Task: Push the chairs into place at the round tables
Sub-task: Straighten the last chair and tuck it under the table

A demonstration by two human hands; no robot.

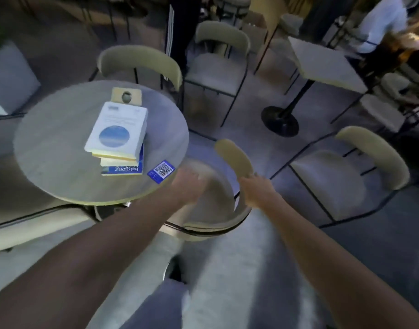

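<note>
Mid-push: right hand (257, 187) grips chair (210, 198) backrest; left hand (187, 186) blurred (grip unclear). Next: slide it under round table (61, 150).

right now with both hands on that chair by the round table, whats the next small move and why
Probably a short push of the near chair toward the round table. The left hand rests on its seat side and the right hand is at its curved backrest, though blur hides the grip. The seat sits mostly outside the table edge, so it does not look tucked in yet.
</note>
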